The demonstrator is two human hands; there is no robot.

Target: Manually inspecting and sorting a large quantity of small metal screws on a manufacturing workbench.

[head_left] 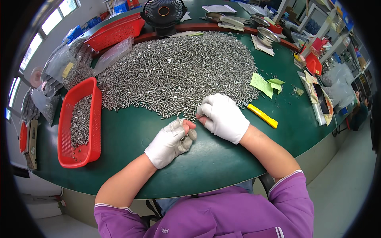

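A wide heap of small silvery metal pins [178, 67] covers the middle of the green table. My left hand [168, 143], in a white glove with bare fingertips and greyed finger ends, is turned partly upward at the heap's near edge. Its fingers curl inward, and a few metal pins seem to show between them. Just to its right, my right hand [224, 119], also gloved in white, reaches over the heap's front edge with thumb and fingers pinched together. Whatever lies in that pinch is hidden. The two hands are close but apart.
A red basket [96, 135] holding more pins stands at left. Beside my right hand lies a yellow utility knife [262, 116], with green paper slips [262, 85] beyond. A black fan [163, 16], another red basket [119, 31] and metal bowls [268, 35] line the back.
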